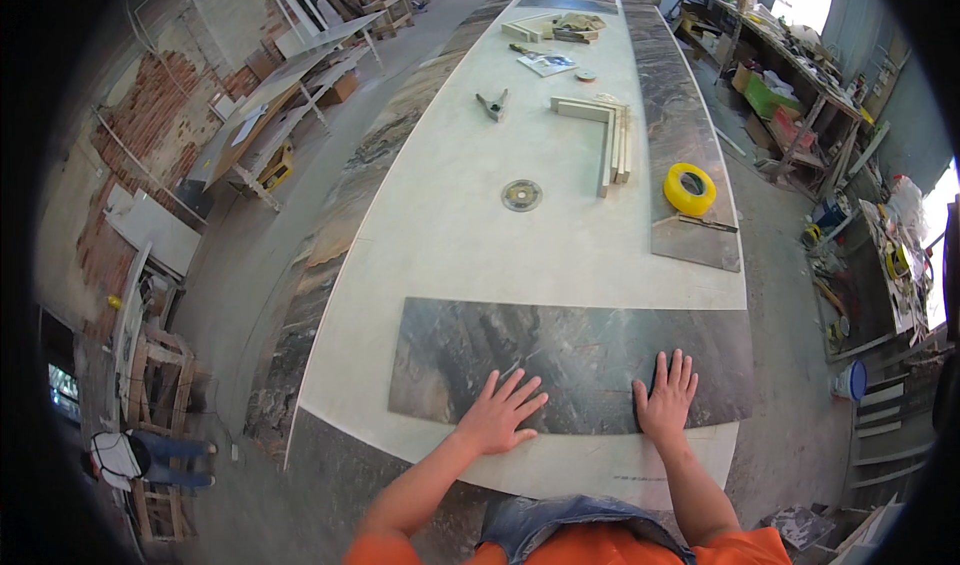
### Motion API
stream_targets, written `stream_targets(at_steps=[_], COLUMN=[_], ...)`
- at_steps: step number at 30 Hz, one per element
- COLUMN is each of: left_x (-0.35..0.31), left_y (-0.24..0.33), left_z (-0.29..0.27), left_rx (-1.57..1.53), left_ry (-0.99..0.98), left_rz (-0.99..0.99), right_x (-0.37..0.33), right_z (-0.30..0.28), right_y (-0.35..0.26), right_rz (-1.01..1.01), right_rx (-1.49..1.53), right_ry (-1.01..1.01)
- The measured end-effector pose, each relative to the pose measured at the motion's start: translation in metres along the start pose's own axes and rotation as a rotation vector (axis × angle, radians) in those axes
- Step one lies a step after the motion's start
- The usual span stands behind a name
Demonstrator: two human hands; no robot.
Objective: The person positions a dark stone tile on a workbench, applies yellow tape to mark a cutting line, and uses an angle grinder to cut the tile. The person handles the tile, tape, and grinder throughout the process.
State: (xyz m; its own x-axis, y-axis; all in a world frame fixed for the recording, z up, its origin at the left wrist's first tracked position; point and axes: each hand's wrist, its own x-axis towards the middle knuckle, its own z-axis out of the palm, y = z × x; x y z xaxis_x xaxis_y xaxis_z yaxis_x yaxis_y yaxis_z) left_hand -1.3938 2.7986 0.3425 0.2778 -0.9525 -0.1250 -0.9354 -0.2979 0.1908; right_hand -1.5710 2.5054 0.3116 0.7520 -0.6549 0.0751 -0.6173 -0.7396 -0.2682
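A dark grey stone-patterned slab (pixel 575 350) lies flat across the near end of a long pale worktable (pixel 430 255). My left hand (pixel 498 412) rests on its near edge with the fingers spread. Further right, my right hand (pixel 667 397) lies flat on the same slab, fingers stretched out and pointing away from me. Neither hand grips anything. Beyond the slab sits a round cutting disc (pixel 521 196). To the right, a roll of yellow tape (pixel 690 189) lies on a second dark slab (pixel 695 243), beside a thin dark tool (pixel 708 224).
L-shaped pale frame pieces (pixel 603 125), a spring clamp (pixel 493 105) and a plastic packet (pixel 547 65) lie farther up the table. Cluttered shelves (pixel 790 75) line the right wall. At lower left, a person (pixel 150 460) is near wooden stands (pixel 160 375).
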Motion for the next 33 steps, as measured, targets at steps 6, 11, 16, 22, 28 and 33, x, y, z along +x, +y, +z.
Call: stream_targets(at_steps=[6, 11, 16, 22, 28, 33], left_x=[0.007, 0.025, 0.016, 0.018, 0.04, 0.123], left_y=[-0.016, -0.015, -0.005, -0.013, 0.034, 0.124], left_z=[-0.004, -0.008, 0.009, 0.033, 0.025, 0.048], left_rx=[-0.024, -0.051, -0.081, -0.068, 0.06, 0.139], left_ry=[-0.003, 0.003, 0.054, 0.044, 0.042, 0.044], left_rz=[0.051, 0.071, 0.019, 0.043, -0.397, -0.473], right_x=[0.001, -0.002, -0.055, -0.178, -0.296, -0.365], right_z=[0.001, -0.016, -0.025, -0.044, -0.027, 0.017], right_y=[-0.011, 0.001, 0.049, 0.14, 0.232, 0.293], right_rz=[0.062, 0.062, 0.249, 0.845, 1.124, 1.211], right_rx=[0.017, 0.033, 0.003, 0.011, 0.237, 0.441], right_ry=[-0.011, 0.012, 0.048, 0.071, 0.082, -0.168])
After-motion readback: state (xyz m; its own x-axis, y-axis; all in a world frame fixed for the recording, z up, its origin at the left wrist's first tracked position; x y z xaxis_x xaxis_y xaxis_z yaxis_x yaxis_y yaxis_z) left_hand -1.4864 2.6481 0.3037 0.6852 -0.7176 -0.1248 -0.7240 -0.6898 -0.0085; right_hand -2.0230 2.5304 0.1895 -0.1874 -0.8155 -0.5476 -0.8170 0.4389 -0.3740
